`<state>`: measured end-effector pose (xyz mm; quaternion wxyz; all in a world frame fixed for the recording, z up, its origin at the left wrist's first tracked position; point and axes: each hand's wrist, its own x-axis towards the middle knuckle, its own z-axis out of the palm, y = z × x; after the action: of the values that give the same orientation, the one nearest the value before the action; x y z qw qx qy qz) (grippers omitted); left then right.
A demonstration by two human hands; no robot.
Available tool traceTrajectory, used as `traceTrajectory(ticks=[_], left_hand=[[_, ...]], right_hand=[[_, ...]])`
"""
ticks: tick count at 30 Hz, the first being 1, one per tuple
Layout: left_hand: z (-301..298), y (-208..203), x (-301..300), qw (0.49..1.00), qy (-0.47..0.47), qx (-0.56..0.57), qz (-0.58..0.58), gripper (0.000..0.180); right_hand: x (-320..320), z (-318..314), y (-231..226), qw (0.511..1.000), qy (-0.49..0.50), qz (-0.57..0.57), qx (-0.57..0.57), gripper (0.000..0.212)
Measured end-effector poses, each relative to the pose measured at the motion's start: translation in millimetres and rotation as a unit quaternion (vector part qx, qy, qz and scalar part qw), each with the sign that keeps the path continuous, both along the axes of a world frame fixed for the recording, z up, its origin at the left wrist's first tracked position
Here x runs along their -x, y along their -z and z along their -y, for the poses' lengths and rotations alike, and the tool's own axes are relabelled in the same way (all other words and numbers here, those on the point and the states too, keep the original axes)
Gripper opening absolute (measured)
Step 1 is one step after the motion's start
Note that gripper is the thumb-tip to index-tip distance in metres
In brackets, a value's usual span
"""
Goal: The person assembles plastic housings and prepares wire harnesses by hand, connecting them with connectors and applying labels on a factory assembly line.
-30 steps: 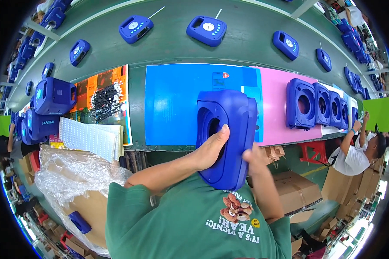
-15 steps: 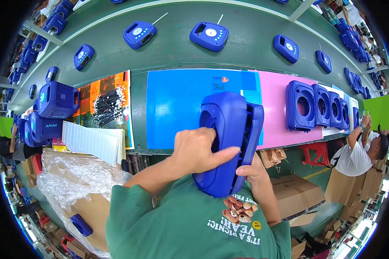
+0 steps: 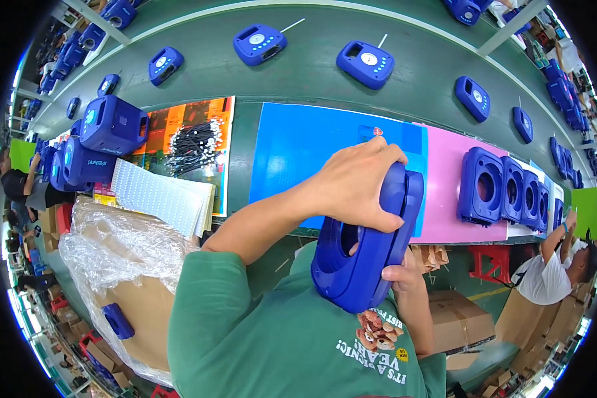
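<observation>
Head view shows the green desk (image 3: 325,79) stretching beyond the hands, with a blue mat (image 3: 298,149) and a pink mat (image 3: 444,192) just past them. Both hands hold a blue plastic housing (image 3: 361,255) upright near the chest: the left hand (image 3: 358,186) wraps over its top edge, the right hand (image 3: 401,275) grips from below. By my judgement it is being turned for inspection or fitting; setting it down needs the bare mat ahead. Right of the hands stands a row of housings (image 3: 511,192); to the left, a wrapped carton (image 3: 106,265), white sheets (image 3: 162,199), black cables (image 3: 196,146).
</observation>
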<state>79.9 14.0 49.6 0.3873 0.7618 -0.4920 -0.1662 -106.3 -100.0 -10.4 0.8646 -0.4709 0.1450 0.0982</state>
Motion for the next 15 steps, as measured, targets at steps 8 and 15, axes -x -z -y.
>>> traceTrajectory(ticks=[8,15], left_hand=[[8,24,-9,0.99,-0.07,0.101,-0.061,0.028],[-5,28,-18,0.97,-0.1,0.111,-0.191,0.026]], right_hand=[[6,2,13,0.998,-0.041,-0.005,-0.038,0.083],[7,-4,11,0.999,0.0,0.004,-0.043,0.076]])
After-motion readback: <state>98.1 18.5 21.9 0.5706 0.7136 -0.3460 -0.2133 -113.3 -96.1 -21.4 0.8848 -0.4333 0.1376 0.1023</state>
